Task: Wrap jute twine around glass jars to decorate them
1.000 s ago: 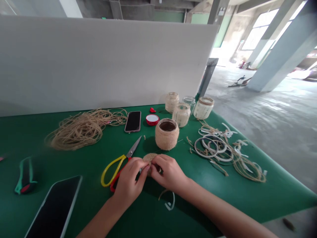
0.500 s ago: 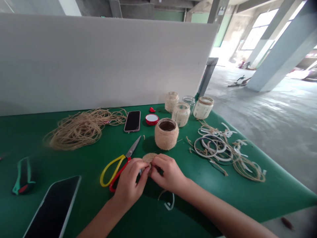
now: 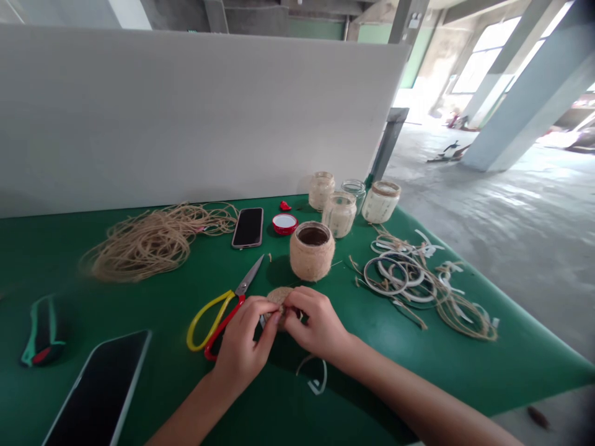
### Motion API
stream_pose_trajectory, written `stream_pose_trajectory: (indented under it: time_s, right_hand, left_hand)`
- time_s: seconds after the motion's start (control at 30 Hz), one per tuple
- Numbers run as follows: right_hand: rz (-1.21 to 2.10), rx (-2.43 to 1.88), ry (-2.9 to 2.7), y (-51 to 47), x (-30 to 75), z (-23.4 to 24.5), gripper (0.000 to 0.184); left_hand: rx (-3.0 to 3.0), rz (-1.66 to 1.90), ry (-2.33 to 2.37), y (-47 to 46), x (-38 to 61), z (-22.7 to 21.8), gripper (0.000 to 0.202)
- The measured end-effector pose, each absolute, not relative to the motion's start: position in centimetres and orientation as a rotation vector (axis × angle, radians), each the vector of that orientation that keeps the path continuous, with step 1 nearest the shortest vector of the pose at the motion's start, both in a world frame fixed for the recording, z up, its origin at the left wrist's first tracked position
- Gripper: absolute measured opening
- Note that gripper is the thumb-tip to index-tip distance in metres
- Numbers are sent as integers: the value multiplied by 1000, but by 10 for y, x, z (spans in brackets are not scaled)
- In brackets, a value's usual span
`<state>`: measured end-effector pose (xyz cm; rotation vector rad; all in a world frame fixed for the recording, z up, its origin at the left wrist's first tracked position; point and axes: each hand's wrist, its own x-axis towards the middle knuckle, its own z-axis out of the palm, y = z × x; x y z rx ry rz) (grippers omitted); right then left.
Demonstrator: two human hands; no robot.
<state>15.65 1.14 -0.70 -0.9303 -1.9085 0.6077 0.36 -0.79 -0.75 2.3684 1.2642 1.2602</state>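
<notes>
A white partition is set along the far edge of a green table. A grey metal post is seen at the partition's right end. Concrete floor is spread out on the right, with pale pillars standing on it. Daylight is let in by far windows. A dark wall is visible above the partition.

A green table carries a loose heap of jute twine, a phone, a larger phone, scissors with yellow and red handles, a twine-wrapped jar, a cluster of glass jars, a red lid, a tangle of white strips and twine, and a green-and-black pouch.
</notes>
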Motion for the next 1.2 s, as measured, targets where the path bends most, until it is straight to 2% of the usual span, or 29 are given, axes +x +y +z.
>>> stream_pose_trajectory:
  time_s: [0.53, 1.2]
  right_hand:
    - [428, -966, -2032, 10, 158, -7, 12]
    - [516, -999, -1944, 8, 156, -8, 15]
  left_hand:
    - [2556, 1298, 1201, -5, 3, -9, 14]
    - [2593, 1240, 1192, -6, 2, -14, 14]
